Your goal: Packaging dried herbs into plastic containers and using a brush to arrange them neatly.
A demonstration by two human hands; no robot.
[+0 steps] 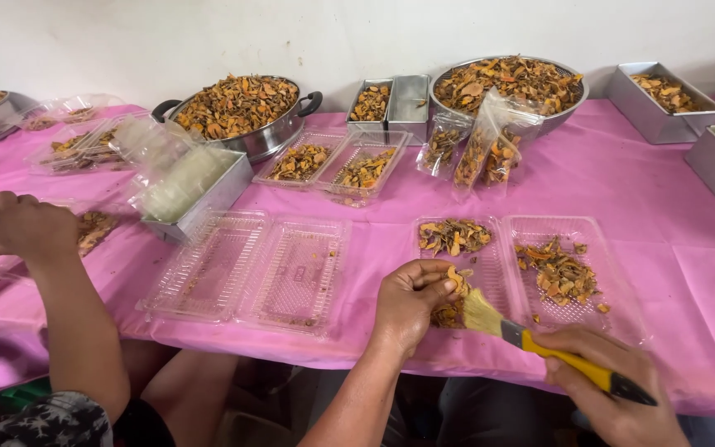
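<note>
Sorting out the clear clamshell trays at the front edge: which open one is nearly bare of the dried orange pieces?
The open clamshell tray left of the left hand holds only crumbs; the one by the brush holds heaps in both halves.

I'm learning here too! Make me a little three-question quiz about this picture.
1. True or false: the right hand holds a yellow-handled brush.
2. What does the left hand hold?
A. a spoon
B. dried orange pieces
C. a lid
3. What colour is the tablecloth?

Key: 1 true; 2 B; 3 pink.
</note>
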